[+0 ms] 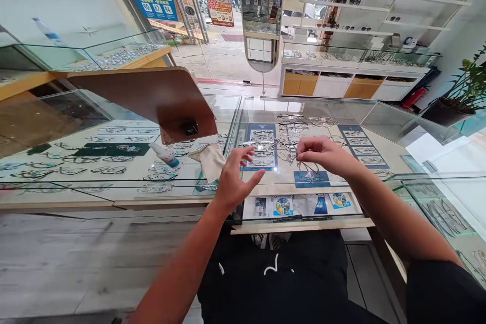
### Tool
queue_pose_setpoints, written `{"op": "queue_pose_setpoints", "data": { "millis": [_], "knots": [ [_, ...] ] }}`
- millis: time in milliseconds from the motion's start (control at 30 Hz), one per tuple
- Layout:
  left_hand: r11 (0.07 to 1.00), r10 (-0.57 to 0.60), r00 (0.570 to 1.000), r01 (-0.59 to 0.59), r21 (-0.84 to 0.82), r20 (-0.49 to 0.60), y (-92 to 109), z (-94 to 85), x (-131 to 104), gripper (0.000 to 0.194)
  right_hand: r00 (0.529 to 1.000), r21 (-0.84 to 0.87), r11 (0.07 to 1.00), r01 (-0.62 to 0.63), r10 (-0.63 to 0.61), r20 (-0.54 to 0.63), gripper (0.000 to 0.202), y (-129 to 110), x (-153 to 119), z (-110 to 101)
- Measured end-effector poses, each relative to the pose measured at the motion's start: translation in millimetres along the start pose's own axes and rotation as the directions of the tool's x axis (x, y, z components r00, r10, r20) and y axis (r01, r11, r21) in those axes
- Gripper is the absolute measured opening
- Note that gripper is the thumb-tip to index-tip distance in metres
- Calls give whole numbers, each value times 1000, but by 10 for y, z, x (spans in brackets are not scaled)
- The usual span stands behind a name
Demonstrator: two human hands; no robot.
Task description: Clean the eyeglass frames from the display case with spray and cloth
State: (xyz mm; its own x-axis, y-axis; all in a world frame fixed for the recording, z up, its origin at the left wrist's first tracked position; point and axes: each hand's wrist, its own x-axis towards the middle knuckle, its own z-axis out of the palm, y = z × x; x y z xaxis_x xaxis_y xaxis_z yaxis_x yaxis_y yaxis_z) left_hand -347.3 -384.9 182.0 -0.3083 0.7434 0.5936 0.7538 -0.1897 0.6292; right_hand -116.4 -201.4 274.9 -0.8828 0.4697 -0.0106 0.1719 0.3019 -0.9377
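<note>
In the head view, the right hand [319, 154] pinches what looks like a thin pair of glasses [291, 156] over the display case [304, 226]; which part sits between the fingertips I cannot tell. The left hand [236, 178] has its fingers spread and thumb apart, holding nothing, near the glasses, with a pale cloth [212, 161] just beside it. The glasses should handle as very light and a little springy, their slim wire easily bent and their smooth lenses easily smudged; the bridge or the temples close to the hinges seem the safest hold
</note>
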Motion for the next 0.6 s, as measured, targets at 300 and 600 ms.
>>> {"op": "queue_pose_setpoints", "data": {
  "millis": [300,600],
  "knots": [
    [887,458,885,-448,115,-81,975,-447,541,52,960,-338,900,275,-237,150,17,-929,-114,11],
    [760,637,724,-535,367,-264,1404,-851,984,49,813,-565,651,507,-579,62,16,-1729,-384,-192]
  ]
}}
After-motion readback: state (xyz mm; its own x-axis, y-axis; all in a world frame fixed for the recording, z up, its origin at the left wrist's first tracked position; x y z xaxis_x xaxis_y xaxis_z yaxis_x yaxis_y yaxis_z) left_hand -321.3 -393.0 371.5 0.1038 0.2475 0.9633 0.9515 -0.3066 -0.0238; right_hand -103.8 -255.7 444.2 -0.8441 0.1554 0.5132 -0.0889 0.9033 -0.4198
